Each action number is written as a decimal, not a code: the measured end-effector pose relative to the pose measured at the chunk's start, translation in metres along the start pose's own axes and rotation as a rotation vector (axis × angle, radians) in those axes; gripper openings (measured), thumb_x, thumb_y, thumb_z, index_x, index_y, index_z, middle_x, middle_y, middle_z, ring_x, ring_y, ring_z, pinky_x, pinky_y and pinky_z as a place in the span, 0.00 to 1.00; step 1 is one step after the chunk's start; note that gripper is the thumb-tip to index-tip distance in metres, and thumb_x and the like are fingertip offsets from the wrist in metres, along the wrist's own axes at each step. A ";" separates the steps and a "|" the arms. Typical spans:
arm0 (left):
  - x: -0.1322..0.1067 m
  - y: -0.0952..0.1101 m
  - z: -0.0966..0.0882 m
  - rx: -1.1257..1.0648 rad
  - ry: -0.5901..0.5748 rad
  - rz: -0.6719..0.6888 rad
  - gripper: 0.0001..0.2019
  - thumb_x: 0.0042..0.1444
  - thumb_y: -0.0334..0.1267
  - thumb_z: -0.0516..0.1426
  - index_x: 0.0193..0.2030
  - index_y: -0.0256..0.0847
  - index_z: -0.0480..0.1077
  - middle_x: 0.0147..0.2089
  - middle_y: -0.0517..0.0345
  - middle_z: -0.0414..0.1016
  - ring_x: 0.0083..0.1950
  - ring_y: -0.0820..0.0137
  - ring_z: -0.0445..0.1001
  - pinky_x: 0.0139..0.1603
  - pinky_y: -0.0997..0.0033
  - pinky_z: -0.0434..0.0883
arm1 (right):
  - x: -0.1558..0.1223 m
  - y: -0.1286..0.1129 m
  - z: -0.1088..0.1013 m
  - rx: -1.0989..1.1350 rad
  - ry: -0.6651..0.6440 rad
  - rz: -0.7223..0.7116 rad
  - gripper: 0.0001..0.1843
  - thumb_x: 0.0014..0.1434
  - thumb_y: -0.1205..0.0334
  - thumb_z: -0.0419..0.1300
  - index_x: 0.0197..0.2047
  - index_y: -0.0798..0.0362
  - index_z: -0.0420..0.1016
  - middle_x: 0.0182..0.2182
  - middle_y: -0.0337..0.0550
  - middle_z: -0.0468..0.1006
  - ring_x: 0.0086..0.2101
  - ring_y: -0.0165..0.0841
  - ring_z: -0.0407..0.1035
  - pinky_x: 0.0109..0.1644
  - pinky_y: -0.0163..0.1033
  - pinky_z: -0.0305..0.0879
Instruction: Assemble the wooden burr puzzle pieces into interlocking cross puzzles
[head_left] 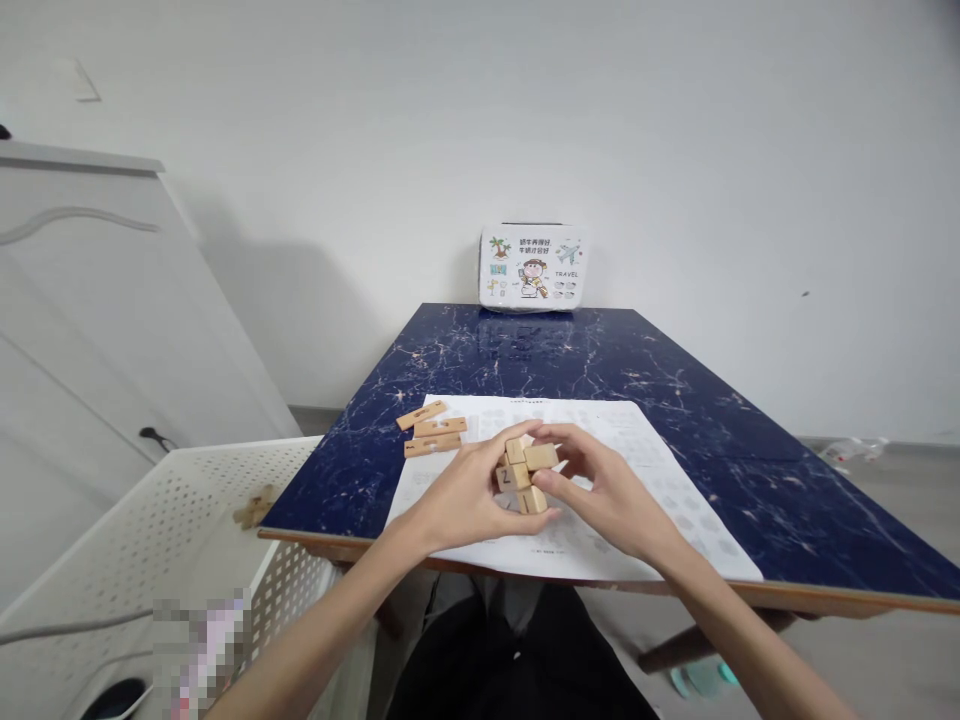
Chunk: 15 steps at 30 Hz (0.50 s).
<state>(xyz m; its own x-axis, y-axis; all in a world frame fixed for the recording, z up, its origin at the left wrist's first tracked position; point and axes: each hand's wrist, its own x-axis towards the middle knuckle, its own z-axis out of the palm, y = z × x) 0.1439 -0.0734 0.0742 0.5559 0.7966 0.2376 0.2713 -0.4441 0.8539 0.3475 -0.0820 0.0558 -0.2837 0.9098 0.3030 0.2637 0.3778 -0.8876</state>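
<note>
A small wooden block puzzle (523,472), made of interlocked bars with a figure marked on one face, is held over a white printed sheet (660,480). My left hand (465,492) wraps it from the left, thumb under the bottom. My right hand (600,480) pinches it from the right, fingers curled over the top bar. Three loose wooden bars (433,428) lie on the sheet's far left corner, just beyond my left hand.
The dark blue marbled table (675,390) stands against a white wall, with a white picture-printed case (532,266) at its far edge. A white perforated basket (172,520) stands left of the table. A white cabinet (82,300) is further left.
</note>
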 end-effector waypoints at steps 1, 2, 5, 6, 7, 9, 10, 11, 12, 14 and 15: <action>-0.001 -0.001 0.000 0.014 0.000 0.005 0.43 0.52 0.44 0.69 0.72 0.48 0.58 0.60 0.49 0.78 0.56 0.57 0.78 0.57 0.56 0.75 | 0.000 -0.001 -0.001 -0.046 0.050 -0.067 0.19 0.64 0.50 0.66 0.56 0.44 0.71 0.47 0.45 0.78 0.41 0.40 0.73 0.43 0.44 0.69; -0.001 -0.002 0.000 0.033 -0.001 0.007 0.43 0.52 0.45 0.69 0.72 0.48 0.58 0.59 0.49 0.78 0.56 0.57 0.78 0.58 0.55 0.75 | 0.000 -0.001 -0.002 -0.101 0.086 -0.137 0.19 0.64 0.51 0.66 0.56 0.43 0.71 0.48 0.46 0.78 0.41 0.40 0.73 0.44 0.45 0.70; -0.002 -0.005 -0.001 0.128 0.015 0.014 0.43 0.52 0.47 0.70 0.72 0.47 0.59 0.58 0.50 0.79 0.56 0.56 0.78 0.57 0.55 0.73 | 0.000 -0.001 -0.006 -0.318 0.104 -0.322 0.11 0.68 0.53 0.63 0.51 0.45 0.72 0.43 0.47 0.78 0.40 0.41 0.72 0.45 0.46 0.68; -0.002 -0.006 -0.002 0.169 0.023 0.014 0.43 0.51 0.48 0.70 0.72 0.46 0.60 0.56 0.50 0.80 0.54 0.56 0.78 0.56 0.56 0.74 | 0.000 -0.001 -0.007 -0.397 0.087 -0.359 0.08 0.69 0.53 0.61 0.49 0.45 0.73 0.42 0.47 0.78 0.40 0.41 0.72 0.44 0.46 0.67; -0.002 -0.007 -0.002 0.212 0.027 0.009 0.43 0.51 0.49 0.69 0.71 0.45 0.61 0.53 0.50 0.81 0.51 0.56 0.79 0.54 0.57 0.74 | 0.000 -0.001 -0.007 -0.467 0.065 -0.383 0.07 0.71 0.54 0.59 0.47 0.46 0.73 0.41 0.47 0.77 0.39 0.41 0.71 0.43 0.45 0.66; 0.000 -0.010 -0.003 0.281 0.020 -0.001 0.41 0.51 0.48 0.69 0.70 0.43 0.62 0.45 0.54 0.82 0.44 0.58 0.80 0.47 0.60 0.74 | 0.000 -0.002 -0.006 -0.552 0.022 -0.388 0.09 0.71 0.54 0.56 0.41 0.48 0.72 0.37 0.47 0.75 0.35 0.40 0.69 0.39 0.44 0.63; 0.000 -0.012 -0.003 0.311 0.017 0.003 0.40 0.51 0.46 0.68 0.69 0.43 0.63 0.42 0.56 0.82 0.41 0.59 0.79 0.45 0.62 0.74 | 0.000 -0.002 -0.005 -0.555 0.005 -0.368 0.11 0.71 0.54 0.55 0.38 0.48 0.70 0.35 0.46 0.74 0.33 0.38 0.68 0.37 0.43 0.62; 0.001 -0.013 -0.004 0.339 0.018 0.017 0.38 0.50 0.44 0.68 0.68 0.43 0.64 0.41 0.57 0.82 0.39 0.60 0.79 0.43 0.63 0.73 | 0.000 -0.002 -0.003 -0.531 -0.007 -0.334 0.13 0.72 0.53 0.54 0.35 0.48 0.68 0.32 0.44 0.73 0.31 0.37 0.66 0.35 0.42 0.60; 0.001 -0.015 -0.004 0.367 0.027 0.038 0.36 0.50 0.42 0.67 0.67 0.43 0.65 0.41 0.57 0.82 0.39 0.61 0.79 0.42 0.64 0.72 | -0.001 -0.002 0.000 -0.483 -0.017 -0.290 0.16 0.72 0.52 0.54 0.33 0.48 0.66 0.29 0.42 0.71 0.29 0.36 0.65 0.34 0.42 0.59; 0.001 -0.018 -0.004 0.427 0.054 0.080 0.34 0.50 0.41 0.66 0.66 0.44 0.66 0.42 0.58 0.82 0.38 0.62 0.78 0.42 0.65 0.71 | -0.001 -0.001 0.005 -0.356 -0.034 -0.187 0.20 0.73 0.50 0.52 0.29 0.48 0.63 0.25 0.39 0.69 0.27 0.34 0.63 0.33 0.41 0.58; 0.001 -0.020 -0.004 0.457 0.065 0.091 0.34 0.50 0.41 0.66 0.65 0.44 0.67 0.42 0.58 0.81 0.38 0.62 0.77 0.42 0.65 0.70 | -0.002 -0.001 0.007 -0.298 -0.041 -0.142 0.21 0.73 0.49 0.51 0.28 0.49 0.62 0.24 0.38 0.69 0.26 0.34 0.63 0.33 0.40 0.57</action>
<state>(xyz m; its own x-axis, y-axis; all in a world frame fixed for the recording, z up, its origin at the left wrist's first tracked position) 0.1363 -0.0622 0.0592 0.5476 0.7632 0.3430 0.5494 -0.6371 0.5405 0.3410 -0.0854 0.0533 -0.3718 0.8391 0.3970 0.4757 0.5395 -0.6948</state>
